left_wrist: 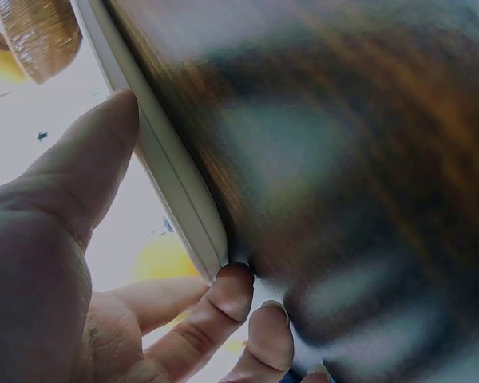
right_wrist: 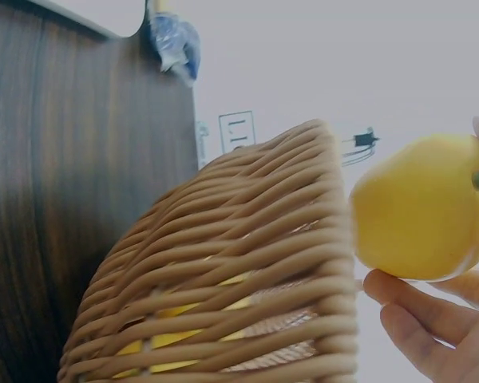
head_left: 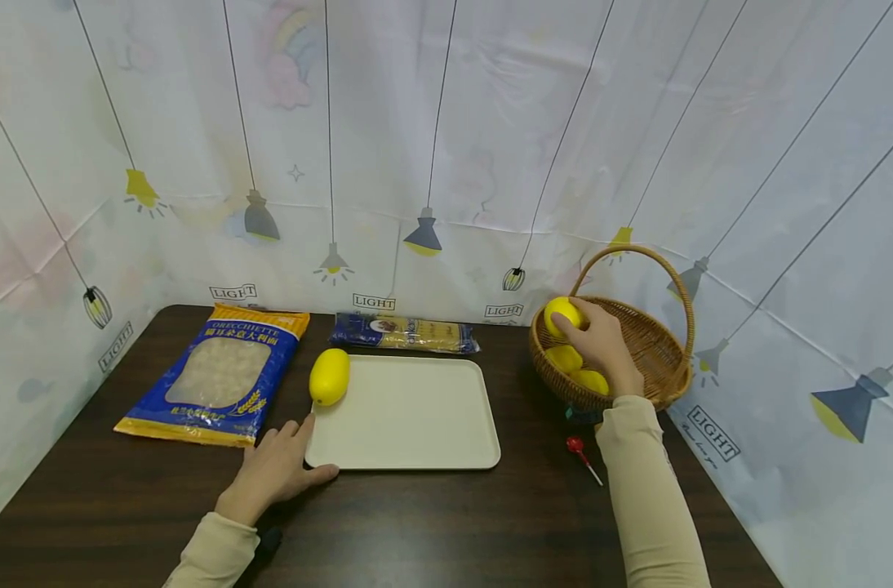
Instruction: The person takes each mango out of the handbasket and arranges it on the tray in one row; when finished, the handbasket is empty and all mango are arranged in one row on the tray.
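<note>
My right hand (head_left: 602, 343) holds a lemon (head_left: 562, 315) over the left rim of a wicker basket (head_left: 655, 359). In the right wrist view the lemon (right_wrist: 423, 209) shows a small green stem mark, with fingers beneath it. More yellow fruit (head_left: 590, 380) lies inside the basket. A white rectangular tray (head_left: 410, 416) lies flat on the table, and an oblong yellow fruit (head_left: 330, 376) rests at its upper left corner. At the tray's lower left corner is my left hand (head_left: 277, 465), its thumb (left_wrist: 104, 152) against the near edge and its fingers by the left edge.
A blue and yellow bag of orecchiette pasta (head_left: 219, 371) lies left of the tray. Behind the tray is a long pasta packet (head_left: 406, 333). A red lollipop (head_left: 576, 446) lies in front of the basket. A printed curtain (head_left: 388, 122) stands behind the dark table (head_left: 417, 531).
</note>
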Demonstrator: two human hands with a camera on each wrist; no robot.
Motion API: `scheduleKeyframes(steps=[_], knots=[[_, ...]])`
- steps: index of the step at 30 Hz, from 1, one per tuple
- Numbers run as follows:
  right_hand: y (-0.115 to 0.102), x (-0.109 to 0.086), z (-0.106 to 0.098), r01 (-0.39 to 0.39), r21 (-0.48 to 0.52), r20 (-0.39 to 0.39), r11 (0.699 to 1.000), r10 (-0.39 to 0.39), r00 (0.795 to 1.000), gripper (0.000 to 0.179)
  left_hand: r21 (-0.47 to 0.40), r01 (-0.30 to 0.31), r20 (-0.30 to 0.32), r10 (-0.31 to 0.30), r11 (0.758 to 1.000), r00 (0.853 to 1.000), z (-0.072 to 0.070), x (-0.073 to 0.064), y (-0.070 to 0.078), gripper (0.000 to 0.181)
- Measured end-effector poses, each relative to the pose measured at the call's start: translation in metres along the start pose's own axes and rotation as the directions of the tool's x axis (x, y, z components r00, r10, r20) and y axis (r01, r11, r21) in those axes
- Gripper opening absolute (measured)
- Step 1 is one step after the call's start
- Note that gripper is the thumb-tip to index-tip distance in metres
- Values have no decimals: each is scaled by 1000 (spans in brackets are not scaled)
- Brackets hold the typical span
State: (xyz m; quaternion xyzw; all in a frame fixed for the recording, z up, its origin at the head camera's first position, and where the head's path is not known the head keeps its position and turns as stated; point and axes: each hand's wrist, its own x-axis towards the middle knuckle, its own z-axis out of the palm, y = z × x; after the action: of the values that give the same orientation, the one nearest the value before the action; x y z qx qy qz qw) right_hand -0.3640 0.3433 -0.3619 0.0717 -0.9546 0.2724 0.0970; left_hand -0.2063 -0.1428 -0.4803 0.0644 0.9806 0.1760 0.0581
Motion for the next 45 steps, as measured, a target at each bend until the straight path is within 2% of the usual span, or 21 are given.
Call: scheduleKeyframes(steps=[14,23,31,45], knots=[[-29,-5,-5,42,-16,-15,999,-43,999,76,-2,1,5,-1,1000,1000,-2,-1,2,102],[-55,-6,15,128,-33,-11,991,-128,992,70,-12,2,8,-2,1000,1000,-2,-2,1,103],[-79,-7,25,193,-12,-33,981,-193,981,66,-13,4,1,-4,1000,1000,-2,-1,2,103],[-100,-10,57,238,22,53,971,-238,970,65,-11,11,11,-11,1000,1000,-2,-1,2,103]])
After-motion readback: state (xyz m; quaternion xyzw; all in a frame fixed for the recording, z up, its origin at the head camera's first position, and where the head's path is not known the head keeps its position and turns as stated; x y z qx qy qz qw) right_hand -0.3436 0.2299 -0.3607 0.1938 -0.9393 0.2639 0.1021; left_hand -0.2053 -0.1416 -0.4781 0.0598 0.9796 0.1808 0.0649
